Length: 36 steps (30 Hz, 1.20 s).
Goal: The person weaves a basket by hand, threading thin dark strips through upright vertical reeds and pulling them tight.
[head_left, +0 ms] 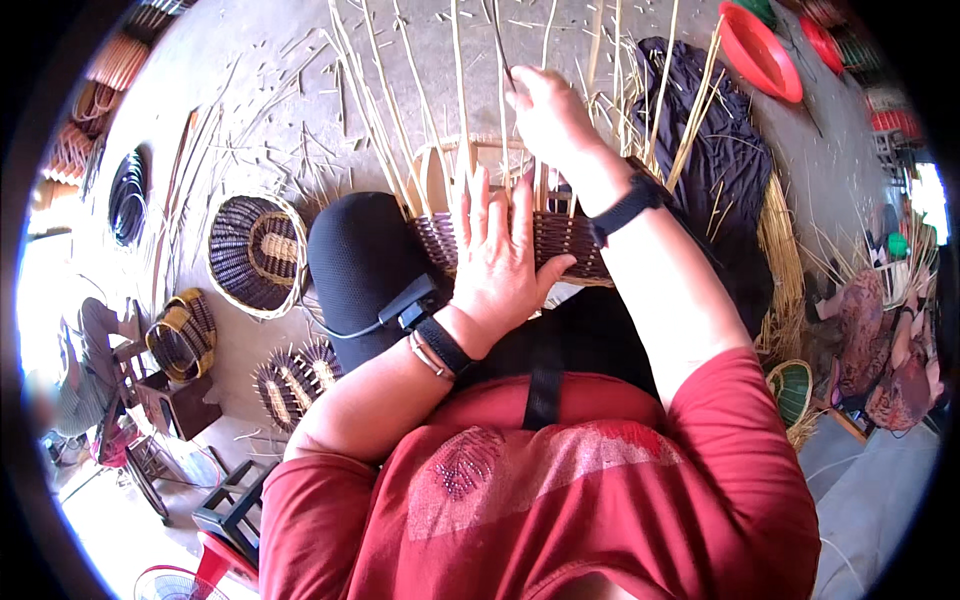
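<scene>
A partly woven basket [572, 245] rests at my lap, its low wall of dark brown strands running between tall pale upright stakes [462, 90]. My left hand [495, 250] lies flat against this wall with its fingers spread upward among the stakes and the thumb out to the right. Above the wall, my right hand [552, 118] is closed on a thin dark weaving strand [499, 45] that runs up past the top edge of the view. The lower end of that strand is hidden.
A finished-looking dark and pale basket [257, 255] stands to the left, near a yellow-and-black basket [182, 335]. Cut stick ends litter the grey floor. At the right lie dark cloth [705, 130], bundled pale rods [780, 265] and a red basin [760, 52]. Other people sit far right.
</scene>
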Each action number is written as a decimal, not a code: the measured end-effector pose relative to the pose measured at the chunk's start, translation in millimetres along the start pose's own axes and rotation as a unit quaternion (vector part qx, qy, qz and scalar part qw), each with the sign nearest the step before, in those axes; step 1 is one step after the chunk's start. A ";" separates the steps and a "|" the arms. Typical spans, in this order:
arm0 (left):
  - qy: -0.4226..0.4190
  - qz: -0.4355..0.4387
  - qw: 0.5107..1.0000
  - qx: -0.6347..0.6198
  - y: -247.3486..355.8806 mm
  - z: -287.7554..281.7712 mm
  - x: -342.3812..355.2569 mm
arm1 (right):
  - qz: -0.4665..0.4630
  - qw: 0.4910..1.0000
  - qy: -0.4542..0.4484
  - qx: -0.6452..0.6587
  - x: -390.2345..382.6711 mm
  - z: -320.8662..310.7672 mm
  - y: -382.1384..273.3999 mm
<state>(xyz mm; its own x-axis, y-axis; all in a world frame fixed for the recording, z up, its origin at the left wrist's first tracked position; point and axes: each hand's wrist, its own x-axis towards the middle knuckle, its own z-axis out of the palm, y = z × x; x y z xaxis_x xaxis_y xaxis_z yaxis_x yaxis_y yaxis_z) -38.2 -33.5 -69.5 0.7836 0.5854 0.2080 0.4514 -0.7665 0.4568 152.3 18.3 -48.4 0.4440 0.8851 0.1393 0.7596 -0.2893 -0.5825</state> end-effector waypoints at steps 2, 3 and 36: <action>0.023 0.018 0.999 -0.014 -4.7 3.0 2.7 | -0.045 0.995 0.069 -0.052 4.6 3.1 -13.5; 0.028 0.027 0.999 -0.012 -8.0 3.9 4.3 | 0.110 0.978 -0.031 0.174 6.3 -18.8 -5.7; -0.035 0.034 0.999 -0.002 48.9 26.9 28.7 | 0.153 0.748 0.124 0.633 -163.0 -91.7 112.4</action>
<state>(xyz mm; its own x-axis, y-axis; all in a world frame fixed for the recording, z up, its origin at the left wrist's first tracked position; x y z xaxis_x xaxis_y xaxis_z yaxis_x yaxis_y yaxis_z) 17.8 -61.3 -64.5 0.8407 0.5118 0.1769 0.3945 -0.8027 0.4473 208.9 -191.9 -63.1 0.6996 0.7071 -0.1028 -0.3854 0.2522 -0.8876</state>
